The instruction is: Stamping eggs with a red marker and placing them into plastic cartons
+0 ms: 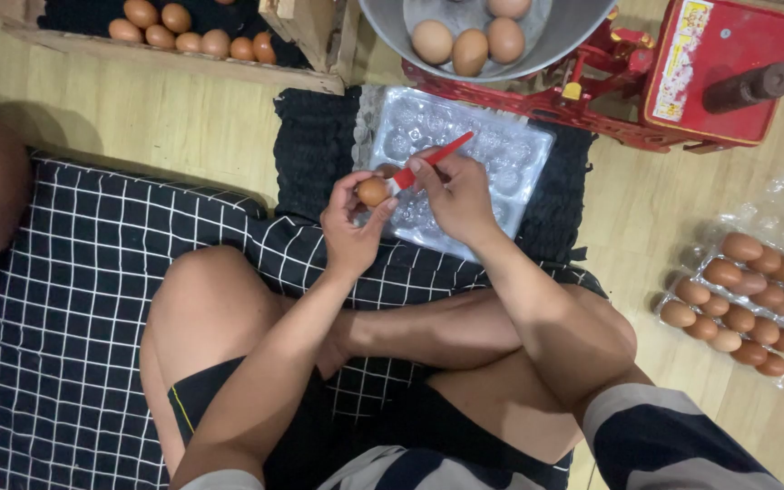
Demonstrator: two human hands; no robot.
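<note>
My left hand [348, 227] holds a brown egg [373, 191] between its fingertips above my crossed legs. My right hand [454, 192] grips a red-handled brush [435, 158] whose working end touches the egg. Both hands hover over the near edge of a clear plastic egg tray [492, 150] with empty cups, which lies on a black mat [315, 145]. Just beyond it, three brown eggs [469, 43] rest in the grey metal pan [387, 27] of a red weighing scale [719, 77].
A wooden crate [229, 68] with several brown eggs stands at the far left. A filled clear carton of eggs [744, 301] lies on the wooden floor at right. I sit on a black-and-white checked cushion [56, 308]; another person's knee shows at the left edge.
</note>
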